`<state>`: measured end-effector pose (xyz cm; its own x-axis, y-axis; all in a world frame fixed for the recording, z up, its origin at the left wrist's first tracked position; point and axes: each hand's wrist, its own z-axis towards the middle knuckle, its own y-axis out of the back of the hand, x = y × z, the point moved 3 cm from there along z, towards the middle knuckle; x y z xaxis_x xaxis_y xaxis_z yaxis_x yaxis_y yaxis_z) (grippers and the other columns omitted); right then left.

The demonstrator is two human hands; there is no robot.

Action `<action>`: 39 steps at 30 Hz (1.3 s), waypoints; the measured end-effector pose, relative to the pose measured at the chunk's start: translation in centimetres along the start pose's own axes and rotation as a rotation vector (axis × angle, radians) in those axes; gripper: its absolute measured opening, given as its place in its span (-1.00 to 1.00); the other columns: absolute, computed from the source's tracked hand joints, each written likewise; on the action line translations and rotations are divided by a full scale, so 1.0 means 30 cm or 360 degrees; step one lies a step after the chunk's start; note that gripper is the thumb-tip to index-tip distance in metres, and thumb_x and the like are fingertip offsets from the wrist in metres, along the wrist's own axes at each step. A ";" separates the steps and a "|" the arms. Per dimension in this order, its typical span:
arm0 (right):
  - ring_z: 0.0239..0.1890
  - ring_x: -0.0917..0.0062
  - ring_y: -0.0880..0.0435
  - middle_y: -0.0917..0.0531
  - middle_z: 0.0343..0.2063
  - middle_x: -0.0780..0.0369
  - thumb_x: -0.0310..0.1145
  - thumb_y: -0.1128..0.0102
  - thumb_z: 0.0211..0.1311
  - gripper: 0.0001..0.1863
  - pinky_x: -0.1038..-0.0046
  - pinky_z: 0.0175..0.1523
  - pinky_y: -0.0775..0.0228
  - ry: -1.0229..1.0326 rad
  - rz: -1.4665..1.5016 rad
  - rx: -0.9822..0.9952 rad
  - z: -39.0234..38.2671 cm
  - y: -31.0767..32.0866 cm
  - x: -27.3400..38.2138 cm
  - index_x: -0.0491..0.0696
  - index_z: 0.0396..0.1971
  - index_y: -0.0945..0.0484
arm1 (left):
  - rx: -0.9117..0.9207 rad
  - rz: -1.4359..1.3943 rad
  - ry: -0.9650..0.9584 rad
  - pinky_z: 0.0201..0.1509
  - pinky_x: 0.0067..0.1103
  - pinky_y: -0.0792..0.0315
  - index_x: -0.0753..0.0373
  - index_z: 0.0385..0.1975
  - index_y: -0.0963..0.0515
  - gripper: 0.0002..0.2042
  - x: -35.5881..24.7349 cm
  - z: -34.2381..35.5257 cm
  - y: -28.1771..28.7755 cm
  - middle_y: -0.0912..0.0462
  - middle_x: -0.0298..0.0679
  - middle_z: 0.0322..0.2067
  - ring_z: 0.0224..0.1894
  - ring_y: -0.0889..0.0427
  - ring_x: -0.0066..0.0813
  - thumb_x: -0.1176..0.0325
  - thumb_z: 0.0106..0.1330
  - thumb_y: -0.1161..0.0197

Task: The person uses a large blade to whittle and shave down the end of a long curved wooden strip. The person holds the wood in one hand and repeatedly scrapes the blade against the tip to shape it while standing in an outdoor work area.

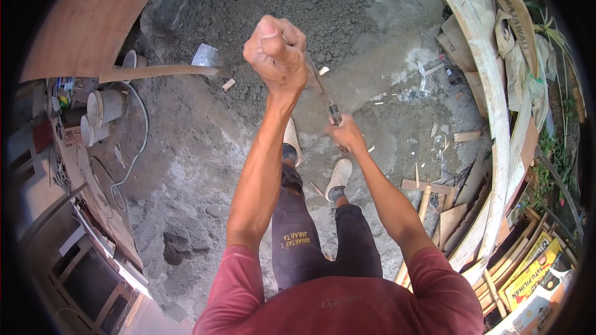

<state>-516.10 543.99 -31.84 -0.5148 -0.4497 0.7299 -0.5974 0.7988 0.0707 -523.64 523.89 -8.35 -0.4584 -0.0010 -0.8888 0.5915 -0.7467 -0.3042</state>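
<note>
My left hand (276, 56) is raised close to the view in a closed fist, thumb on top. Whatever it grips, if anything, is hidden by the fingers. Lower and to the right, my right hand (346, 132) is wrapped around the dark handle of a long, narrow metal blade (321, 80), which looks like a machete. The blade slants up and left, and its far end passes behind or beside my left fist; whether they touch I cannot tell. Small pale chips (324, 71) lie on the ground around it. Both feet, in light shoes (339, 178), stand just below.
Dark, crumbly mortar or sand (335, 0) is heaped ahead. Buckets (102, 108), a hose (147, 125) and a curved wooden strip (158, 73) lie at left, near a metal scrap (205, 56). Long boards (493, 99) and scrap wood line the right side. A hole (176, 254) opens at lower left.
</note>
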 end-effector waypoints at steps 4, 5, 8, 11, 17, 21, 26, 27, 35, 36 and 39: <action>-0.75 0.63 -0.34 -0.36 -0.72 0.38 -0.51 -0.32 -0.01 -0.74 0.46 -0.67 -0.15 -0.0197 0.0291 0.0194 0.009 0.003 0.034 0.00 -0.54 -0.34 | 0.0396 0.0407 -0.0073 -0.70 -0.60 -0.11 0.10 -0.69 -0.20 -0.52 -0.003 0.038 0.059 -0.25 -0.39 -0.80 -0.78 -0.16 -0.65 0.08 0.44 -0.19; -0.75 0.63 -0.34 -0.36 -0.72 0.38 -0.51 -0.32 -0.01 -0.74 0.46 -0.67 -0.15 -0.0195 0.0291 0.0203 0.003 0.003 0.055 0.00 -0.54 -0.34 | 0.0393 0.0415 -0.0076 -0.70 -0.60 -0.11 0.10 -0.69 -0.20 -0.52 -0.005 0.041 0.063 -0.25 -0.39 -0.80 -0.78 -0.16 -0.65 0.08 0.44 -0.19; -0.75 0.66 -0.31 -0.34 -0.72 0.41 -0.55 -0.31 0.02 -0.72 0.46 -0.69 -0.11 -0.0355 0.0925 0.0588 -0.041 -0.021 0.133 0.01 -0.52 -0.32 | 0.0092 0.0119 0.0045 -0.74 -0.57 -0.03 0.09 -0.74 -0.16 -0.52 0.005 0.050 0.078 -0.15 -0.43 -0.86 -0.83 -0.06 -0.67 0.25 0.53 -0.04; -0.72 0.73 -0.29 -0.32 -0.71 0.43 -0.60 -0.25 0.07 -0.71 0.54 -0.65 -0.13 -0.0246 0.0607 0.0378 -0.087 -0.028 0.294 0.02 -0.54 -0.28 | -0.0133 0.0194 -0.0010 -0.74 -0.57 -0.04 0.09 -0.74 -0.16 -0.51 0.031 0.059 0.113 -0.16 -0.43 -0.85 -0.83 -0.07 -0.67 0.23 0.53 -0.05; -0.63 0.75 -0.38 -0.42 -0.66 0.37 -0.55 -0.19 0.11 -0.78 0.53 -0.47 -0.30 0.1575 0.0816 -0.0677 -0.219 0.001 0.565 -0.03 -0.56 -0.32 | -0.0199 0.0273 -0.0061 -0.74 -0.58 -0.06 0.09 -0.72 -0.17 -0.54 0.037 0.081 0.114 -0.15 -0.43 -0.85 -0.83 -0.09 -0.67 0.24 0.53 -0.03; -0.66 0.62 -0.44 -0.47 -0.66 0.29 -0.41 -0.23 0.07 -0.86 0.43 -0.41 -0.42 0.0290 -0.0733 -0.0287 0.069 -0.040 -0.077 -0.03 -0.48 -0.42 | -0.0218 0.0248 -0.0033 -0.74 -0.58 -0.06 0.10 -0.70 -0.17 -0.55 0.073 0.086 0.123 -0.15 -0.43 -0.85 -0.83 -0.09 -0.68 0.25 0.53 -0.02; -0.75 0.53 -0.39 -0.48 -0.69 0.30 -0.44 -0.25 0.02 -0.86 0.40 -0.59 -0.27 -0.0104 0.0197 0.0064 0.016 -0.082 -0.054 -0.01 -0.45 -0.45 | -0.0246 0.0191 -0.0030 -0.74 -0.60 -0.06 0.09 -0.70 -0.18 -0.55 0.062 0.095 0.128 -0.16 -0.44 -0.85 -0.83 -0.09 -0.70 0.21 0.53 -0.04; -0.75 0.53 -0.39 -0.48 -0.69 0.30 -0.44 -0.25 0.02 -0.86 0.40 -0.59 -0.27 -0.0104 0.0190 0.0062 0.013 -0.063 -0.027 -0.01 -0.45 -0.45 | -0.0220 0.0194 -0.0028 -0.74 -0.60 -0.06 0.10 -0.71 -0.19 -0.54 0.070 0.087 0.119 -0.17 -0.44 -0.85 -0.83 -0.10 -0.70 0.20 0.53 -0.04; -0.70 0.78 -0.28 -0.31 -0.70 0.43 -0.59 -0.20 0.09 -0.75 0.59 -0.61 -0.14 0.0313 0.0324 -0.0020 -0.221 -0.026 0.536 0.00 -0.55 -0.30 | -0.0257 0.0392 -0.0102 -0.73 -0.64 -0.10 0.12 -0.74 -0.22 -0.52 0.069 0.070 0.131 -0.22 -0.46 -0.83 -0.80 -0.19 -0.72 0.20 0.53 -0.04; -0.73 0.78 -0.24 -0.30 -0.70 0.44 -0.64 -0.18 0.09 -0.73 0.59 -0.63 -0.11 0.0848 0.0566 -0.0160 -0.261 -0.019 0.665 0.00 -0.51 -0.27 | -0.0258 0.0387 -0.0113 -0.73 -0.64 -0.11 0.13 -0.74 -0.23 -0.52 0.065 0.076 0.129 -0.23 -0.46 -0.83 -0.79 -0.20 -0.72 0.20 0.52 -0.05; -0.64 0.74 -0.38 -0.43 -0.68 0.38 -0.52 -0.26 0.04 -0.80 0.55 -0.52 -0.23 0.1313 0.0578 -0.0703 -0.169 0.013 0.426 -0.04 -0.55 -0.37 | -0.0252 0.0334 -0.0132 -0.73 -0.64 -0.11 0.13 -0.74 -0.23 -0.53 0.080 0.087 0.067 -0.23 -0.46 -0.82 -0.79 -0.21 -0.72 0.19 0.52 -0.06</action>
<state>-519.78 540.58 -19.04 0.0667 0.1348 0.9886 -0.1211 0.9846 -0.1261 -525.27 520.64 -10.21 -0.3641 -0.2042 -0.9087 0.7724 -0.6114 -0.1721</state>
